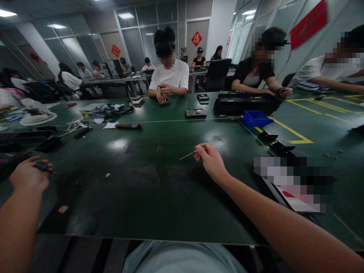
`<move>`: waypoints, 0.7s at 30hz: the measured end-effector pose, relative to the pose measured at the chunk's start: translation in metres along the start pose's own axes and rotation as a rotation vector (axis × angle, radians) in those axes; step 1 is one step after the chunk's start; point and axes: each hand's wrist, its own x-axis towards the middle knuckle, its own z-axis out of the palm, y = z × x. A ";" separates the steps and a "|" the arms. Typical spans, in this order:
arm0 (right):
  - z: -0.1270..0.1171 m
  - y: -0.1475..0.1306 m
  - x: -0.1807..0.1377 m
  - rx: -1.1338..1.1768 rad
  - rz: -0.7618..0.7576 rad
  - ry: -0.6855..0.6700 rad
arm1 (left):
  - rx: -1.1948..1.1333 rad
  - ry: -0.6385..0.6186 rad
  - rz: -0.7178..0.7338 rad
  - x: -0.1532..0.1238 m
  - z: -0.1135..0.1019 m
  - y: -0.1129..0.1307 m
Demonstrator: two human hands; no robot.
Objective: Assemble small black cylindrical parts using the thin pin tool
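Just right of the left forearm [21,222], nearest of all, a pale scrap [63,209] on the green worktable [153,212]. Close along the outer side of the right forearm [264,212], a flat printed item [301,203], mostly masked. In the left hand [30,176], fingers curled closed around a dark-handled pointed tool [42,166], tip angled rightward; exact type impossible to tell. Well to its right and slightly farther forward, in the right hand [212,159], a thin-shafted screwdriver [187,155] pinched between thumb and fingertips, tip aimed leftward. Main risk, as judged: a jab or scratch from bare tips, caused by bringing both hands together with points facing inward. Also possible: a bump to the printed item from a wide swing of the right elbow. Beyond the right hand, a blue plastic bin [257,118] to the right and a hard drive [196,113] straight ahead, circuit board upward. Farther still, a co-worker in white [170,77].
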 end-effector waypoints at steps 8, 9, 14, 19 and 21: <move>0.000 0.000 0.000 -0.007 0.009 0.002 | -0.165 0.076 -0.130 0.000 0.009 -0.002; 0.000 0.000 0.000 -0.011 0.012 0.002 | -0.169 0.089 -0.135 0.001 0.009 -0.003; 0.000 -0.001 -0.001 -0.022 0.005 0.001 | -0.157 0.073 -0.118 -0.011 0.015 0.006; 0.001 -0.002 -0.001 -0.007 0.000 -0.003 | -0.217 0.048 -0.115 -0.027 0.030 0.021; 0.001 -0.002 -0.001 -0.009 -0.002 -0.001 | -0.250 0.008 -0.132 -0.031 0.036 0.024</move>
